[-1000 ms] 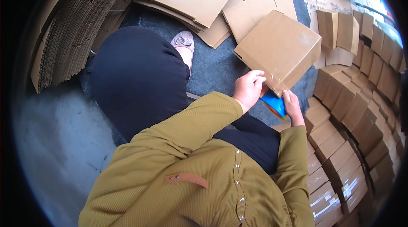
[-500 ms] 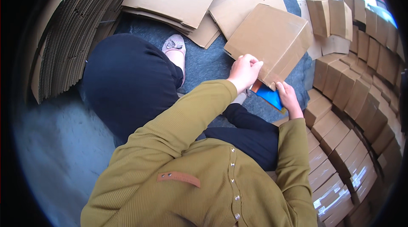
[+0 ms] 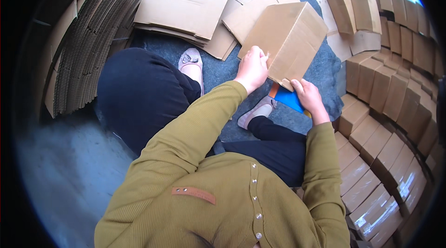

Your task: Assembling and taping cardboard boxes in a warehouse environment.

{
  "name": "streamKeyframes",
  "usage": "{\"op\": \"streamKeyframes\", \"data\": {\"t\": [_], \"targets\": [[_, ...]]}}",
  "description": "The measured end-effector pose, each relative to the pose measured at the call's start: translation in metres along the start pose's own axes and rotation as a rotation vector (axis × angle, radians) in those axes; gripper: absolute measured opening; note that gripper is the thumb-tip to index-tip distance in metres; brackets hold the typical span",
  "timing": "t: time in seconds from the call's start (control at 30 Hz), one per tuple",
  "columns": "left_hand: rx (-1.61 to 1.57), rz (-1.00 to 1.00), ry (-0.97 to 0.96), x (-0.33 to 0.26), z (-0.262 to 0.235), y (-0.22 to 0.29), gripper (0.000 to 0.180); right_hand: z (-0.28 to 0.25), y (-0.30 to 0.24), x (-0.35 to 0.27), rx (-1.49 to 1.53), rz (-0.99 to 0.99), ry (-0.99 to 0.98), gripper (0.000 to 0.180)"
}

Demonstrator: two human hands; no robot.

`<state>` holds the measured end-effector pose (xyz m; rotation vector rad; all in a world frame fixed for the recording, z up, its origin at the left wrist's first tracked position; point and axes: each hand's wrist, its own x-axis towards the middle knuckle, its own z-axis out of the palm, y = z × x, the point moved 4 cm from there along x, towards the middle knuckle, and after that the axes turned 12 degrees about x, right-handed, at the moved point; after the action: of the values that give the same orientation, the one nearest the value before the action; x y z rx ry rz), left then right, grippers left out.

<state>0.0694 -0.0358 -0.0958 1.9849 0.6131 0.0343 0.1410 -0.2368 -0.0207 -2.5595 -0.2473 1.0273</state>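
Note:
A closed brown cardboard box [image 3: 297,39] is tilted in front of me, above the dark floor mat. My left hand [image 3: 253,69] is closed against the box's near left edge, its fingertips bunched together; what they pinch is too small to make out. At the near corner, my right hand [image 3: 307,98] grips the box, thumb on top and fingers hidden underneath. Below that corner, partly under the right hand, shows a flat blue thing [image 3: 289,98] with an orange end and a yellow edge; its kind is unclear.
Flattened cartons [image 3: 186,4] lie overlapping on the blue-grey mat [image 3: 160,39] ahead. A tall stack of folded cardboard [image 3: 88,43] stands at left. Several rows of finished boxes [image 3: 371,80] are piled along the right. My shoes [image 3: 191,57] rest on the mat.
The box has turned and tipped so that its taped side shows more. My left hand has shifted left and up along its edge; my right hand stays at the corner, slightly higher.

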Motion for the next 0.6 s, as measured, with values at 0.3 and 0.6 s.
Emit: {"op": "streamKeyframes", "data": {"t": [0.3,0.6], "targets": [[-0.818,-0.512,-0.207,0.005,-0.005,-0.016,0.02,0.003,-0.014,0.001,-0.067,0.043,0.005,0.047],[-0.534,-0.316,-0.12,0.006,-0.012,-0.028,0.022,-0.011,-0.037,-0.005,-0.086,-0.052,0.041,0.04]]}}
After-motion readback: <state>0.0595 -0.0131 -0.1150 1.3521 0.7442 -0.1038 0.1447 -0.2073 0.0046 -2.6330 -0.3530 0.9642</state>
